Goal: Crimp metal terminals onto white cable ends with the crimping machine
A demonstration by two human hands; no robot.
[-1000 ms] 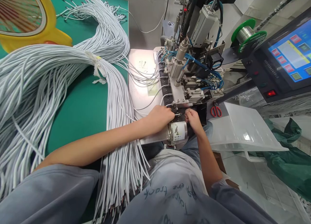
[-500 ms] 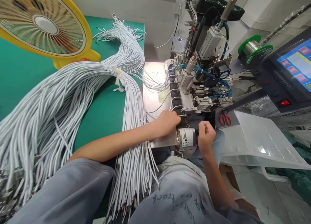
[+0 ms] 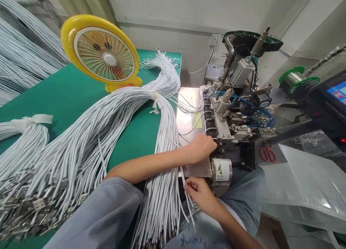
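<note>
My left hand (image 3: 204, 148) is closed at the lower end of the machine's black cable track (image 3: 209, 119); whatever its fingers hold is hidden. Several white cables (image 3: 208, 129) curve into that track above it. Below, beside the metal plate's front edge, my right hand (image 3: 201, 195) pinches a white cable (image 3: 182, 177) between thumb and fingertips. This cable hangs at the right side of a big bundle of white cables (image 3: 166, 133), which is tied with a pale strip (image 3: 156, 102) and passes under my left forearm.
A yellow fan (image 3: 67, 36) stands on the green table (image 3: 67, 87). Another tied cable bundle (image 3: 35, 133) lies at the left. The machine (image 3: 223, 112) occupies the right, with a solder-like wire spool (image 3: 294, 78), red-handled scissors (image 3: 268, 154) and a screen (image 3: 339, 92) beyond.
My right hand has moved left from beside the labelled cylinder to the hanging cables and now pinches one. My left hand stays at the track. The view has shifted, showing more of the left side.
</note>
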